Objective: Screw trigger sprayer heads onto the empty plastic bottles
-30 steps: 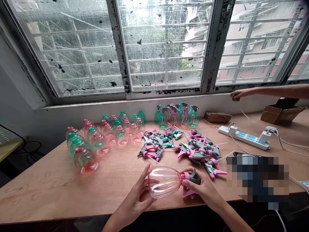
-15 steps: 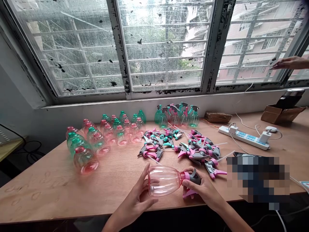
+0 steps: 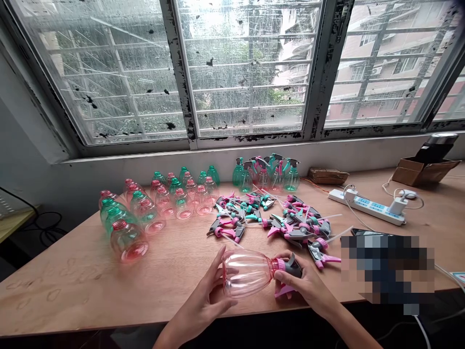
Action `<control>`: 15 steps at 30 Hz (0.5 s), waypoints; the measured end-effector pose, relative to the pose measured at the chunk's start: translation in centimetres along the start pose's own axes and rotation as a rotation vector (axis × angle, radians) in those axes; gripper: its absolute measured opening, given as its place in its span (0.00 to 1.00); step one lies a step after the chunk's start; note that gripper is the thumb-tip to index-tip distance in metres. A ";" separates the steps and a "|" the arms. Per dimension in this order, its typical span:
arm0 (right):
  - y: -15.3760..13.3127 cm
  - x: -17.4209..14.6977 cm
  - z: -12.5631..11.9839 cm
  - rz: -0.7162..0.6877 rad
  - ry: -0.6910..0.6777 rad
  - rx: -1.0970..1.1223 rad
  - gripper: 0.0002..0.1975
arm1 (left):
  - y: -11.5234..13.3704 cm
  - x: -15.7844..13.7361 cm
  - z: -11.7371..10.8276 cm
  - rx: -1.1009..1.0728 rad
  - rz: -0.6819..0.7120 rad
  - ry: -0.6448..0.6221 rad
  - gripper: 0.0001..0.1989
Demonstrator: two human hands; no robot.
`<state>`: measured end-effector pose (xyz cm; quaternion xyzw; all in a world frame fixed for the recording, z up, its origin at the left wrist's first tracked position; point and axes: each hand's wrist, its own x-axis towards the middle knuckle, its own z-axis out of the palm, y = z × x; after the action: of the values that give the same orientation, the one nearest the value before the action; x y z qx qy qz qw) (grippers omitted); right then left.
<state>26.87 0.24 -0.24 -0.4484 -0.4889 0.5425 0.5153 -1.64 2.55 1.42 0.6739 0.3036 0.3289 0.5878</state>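
Note:
A clear pink spray bottle (image 3: pixel 249 274) lies sideways in the air above the table's front edge, its base to the left. My left hand (image 3: pixel 207 295) cups the base end with its fingers wrapped round it. At the neck, my right hand (image 3: pixel 305 281) grips a pink and grey trigger sprayer head (image 3: pixel 290 266), which sits on the bottle's mouth. Whether the collar is fully tightened cannot be seen. Just beyond lies a pile of loose sprayer heads (image 3: pixel 298 220) in pink, grey and teal, some with white tubes.
Several open pink and green bottles (image 3: pixel 156 206) stand at the left. Several bottles with sprayers (image 3: pixel 265 174) stand by the wall. To the right are a power strip (image 3: pixel 366 206), a cardboard box (image 3: pixel 423 169) and a blurred-out dark object (image 3: pixel 388 266).
Another person's hand at the upper right has gone out of view, and the white cable there has dropped. My hands and the bottle have hardly moved.

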 end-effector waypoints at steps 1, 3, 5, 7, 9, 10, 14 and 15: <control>0.0 0.0 0.0 -0.006 -0.002 -0.002 0.23 | 0.0 0.0 0.0 -0.006 0.001 0.004 0.50; 0.1 0.1 0.0 -0.020 -0.007 -0.007 0.23 | -0.1 -0.1 -0.1 -0.034 -0.004 0.016 0.53; 0.2 0.1 -0.1 -0.022 -0.007 -0.011 0.23 | -0.1 -0.2 -0.2 -0.051 -0.026 0.016 0.49; 0.2 0.1 -0.1 -0.010 -0.001 -0.013 0.23 | 0.0 -0.2 -0.2 -0.023 -0.040 0.001 0.46; 0.1 0.0 -0.1 -0.002 0.002 -0.015 0.23 | 0.1 -0.1 -0.2 0.023 -0.023 -0.003 0.46; 0.0 0.0 -0.1 -0.004 0.002 -0.019 0.23 | 0.1 -0.1 -0.1 0.038 -0.010 0.001 0.46; -0.1 -0.1 -0.1 -0.016 -0.003 -0.038 0.23 | 0.4 -0.1 0.2 0.052 0.008 0.013 0.47; -0.1 -0.1 -0.1 -0.017 -0.004 -0.038 0.23 | 0.4 -0.1 0.2 0.049 0.014 0.018 0.49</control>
<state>26.95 0.18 -0.14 -0.4529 -0.5039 0.5298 0.5103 -1.54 2.30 1.80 0.6871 0.3122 0.3314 0.5662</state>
